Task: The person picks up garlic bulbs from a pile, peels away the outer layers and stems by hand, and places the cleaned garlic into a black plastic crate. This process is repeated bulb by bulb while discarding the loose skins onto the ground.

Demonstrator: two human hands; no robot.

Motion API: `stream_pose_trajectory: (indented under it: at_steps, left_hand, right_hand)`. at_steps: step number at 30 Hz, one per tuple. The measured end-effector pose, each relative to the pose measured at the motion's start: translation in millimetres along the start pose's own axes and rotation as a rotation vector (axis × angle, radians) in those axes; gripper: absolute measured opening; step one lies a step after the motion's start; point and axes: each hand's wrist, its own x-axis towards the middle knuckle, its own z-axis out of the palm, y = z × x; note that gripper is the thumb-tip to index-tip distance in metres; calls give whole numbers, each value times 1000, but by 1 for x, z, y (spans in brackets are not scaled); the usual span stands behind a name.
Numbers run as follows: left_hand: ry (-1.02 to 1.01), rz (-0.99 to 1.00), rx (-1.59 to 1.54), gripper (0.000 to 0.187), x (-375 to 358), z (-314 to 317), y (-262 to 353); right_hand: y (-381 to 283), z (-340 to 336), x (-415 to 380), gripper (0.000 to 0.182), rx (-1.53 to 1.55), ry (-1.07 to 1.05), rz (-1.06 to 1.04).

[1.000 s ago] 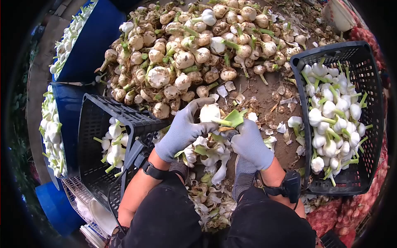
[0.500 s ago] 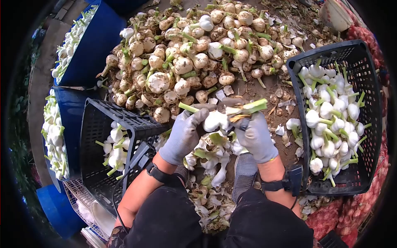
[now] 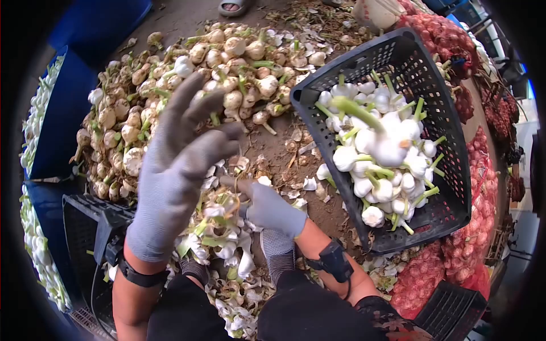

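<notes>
My left hand (image 3: 182,153), in a grey-coated glove, is raised with its fingers spread and nothing in them. A white garlic bulb (image 3: 389,150) with a green stem, blurred by motion, appears in the air over the black crate (image 3: 398,51). Inside that crate lie many cleaned garlic bulbs (image 3: 384,190). Lower down, my right hand (image 3: 270,209), also gloved, has its fingers curled above the peelings (image 3: 244,295) between my feet. Brownish strips of skin show by its fingertips; what it grips is too hidden to name.
A heap of untrimmed garlic (image 3: 131,122) covers the ground ahead. Blue containers (image 3: 74,119) of white garlic stand at the left, near another black crate (image 3: 85,227). Red net sacks (image 3: 478,193) line the right side. A sandalled foot (image 3: 234,7) shows at the top.
The garlic bulb has left my hands and is over the right crate. My left hand has risen and opened; my right hand has dropped lower. The view has swung right.
</notes>
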Motion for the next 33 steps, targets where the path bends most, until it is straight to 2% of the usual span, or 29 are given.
stream_pose_trajectory:
  at_steps: [1, 2, 4, 5, 7, 9, 11, 13, 15, 16, 17, 18, 19, 21, 22, 23, 24, 25, 27, 29, 33]
  left_hand:
    - [229, -133, 61, 64, 0, -2, 7]
    - [241, -175, 10, 56, -7, -15, 1]
    - [234, -312, -34, 48, -25, -34, -24]
    - [217, -402, -25, 48, -35, -39, -37]
    - [165, -545, 117, 44, -54, -48, -63]
    - [65, -557, 315, 43, -63, -59, -79]
    - [71, -570, 384, 41, -69, -72, -89]
    - [153, -629, 279, 40, -69, -77, -89]
    - [182, -468, 323, 45, -77, -83, -106]
    - [148, -476, 544, 54, -72, -72, -95]
    - [8, -163, 848, 62, -69, -69, -91]
    - [-93, -161, 808, 62, -71, -72, -93]
    - [-164, -308, 567, 58, -77, -84, -106]
    - [16, -499, 244, 52, -78, -71, -83]
    - [80, -535, 248, 50, -79, -69, -79]
    - [103, -487, 253, 49, -83, -69, -83]
    - [40, -394, 372, 48, -85, -68, -81]
    - [-26, -305, 490, 48, -86, -69, -79]
    - [9, -473, 437, 46, -88, -69, -70]
    - [53, -472, 329, 47, -99, -77, -84]
    - [23, -405, 441, 48, -102, -80, -81]
  right_hand:
    - [2, -16, 16, 39, 25, -1, 246]
    - [27, -21, 33, 35, -200, 235, 218]
    - [42, -40, 64, 29, -887, 254, 387]
    - [54, -41, 76, 29, -896, 258, 392]
    - [85, -39, 98, 26, -1196, 338, 277]
    - [108, -44, 113, 25, -1184, 305, 278]
    - [109, -43, 117, 23, -1165, 273, 281]
    - [97, -36, 102, 23, -1130, 291, 333]
    - [76, -32, 64, 29, -611, 232, 216]
    - [53, -25, 47, 27, -387, 164, 104]
    - [29, -18, 33, 26, -163, 92, 0]
    - [11, -6, 23, 25, 246, 33, 61]
    - [-5, 1, 15, 25, 648, -26, 132]
    - [-27, -4, 8, 27, 919, 65, 254]
    - [-18, 1, 6, 24, 836, 57, 179]
    - [-7, 6, 6, 21, 751, 49, 105]
    - [-4, 9, 6, 21, 763, 34, 109]
    - [-2, 13, 6, 21, 656, -11, 179]
    - [-7, 20, 10, 21, 558, -76, 244]
    - [-23, 20, 10, 22, 555, -123, 495]
    - [-18, 22, 5, 24, 645, -130, 415]
